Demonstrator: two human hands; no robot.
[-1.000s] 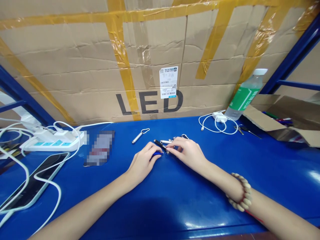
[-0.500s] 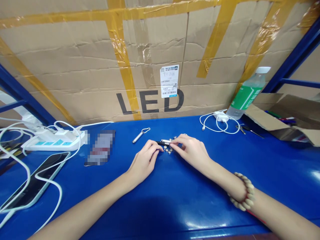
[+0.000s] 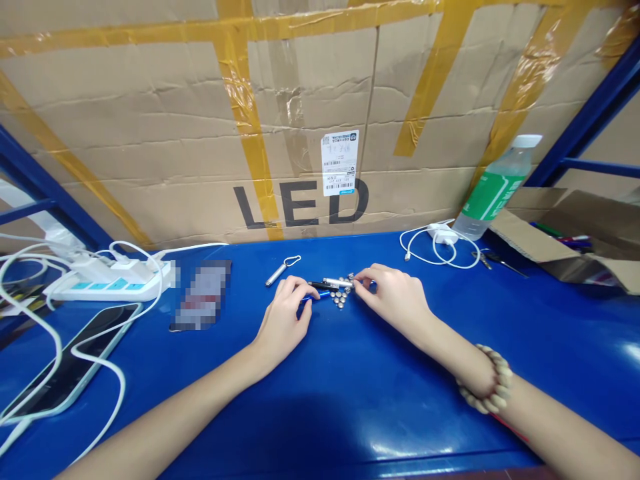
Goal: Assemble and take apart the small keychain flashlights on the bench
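Note:
My left hand [image 3: 286, 325] is curled on the blue tabletop [image 3: 350, 400], its fingers closed on a slim blue tube [image 3: 324, 294] whose far end sticks out to the right. Just beyond lie a black tube [image 3: 319, 285] and a silver tube [image 3: 336, 283], side by side. Several small round silver button cells [image 3: 341, 298] are clustered in front of them. My right hand [image 3: 395, 297] is at the right end of the silver tube, with thumb and forefinger pinched together; what sits between them is too small to make out. A silver penlight [image 3: 276, 274] with a clip lies behind my left hand.
A phone [image 3: 70, 363] and a white power strip [image 3: 115, 283] with loose cables are at the left, near a blurred-out flat item [image 3: 203, 293]. To the right stand a water bottle [image 3: 495, 190], a charger cable [image 3: 443, 233], keys [image 3: 487, 259] and an open carton [image 3: 550, 247]. A large cardboard box [image 3: 180, 153] backs the table.
My hands have drawn slightly apart, the left a little to the left and the right to the right. More of the blue tube, silver tube and button cells now shows between them.

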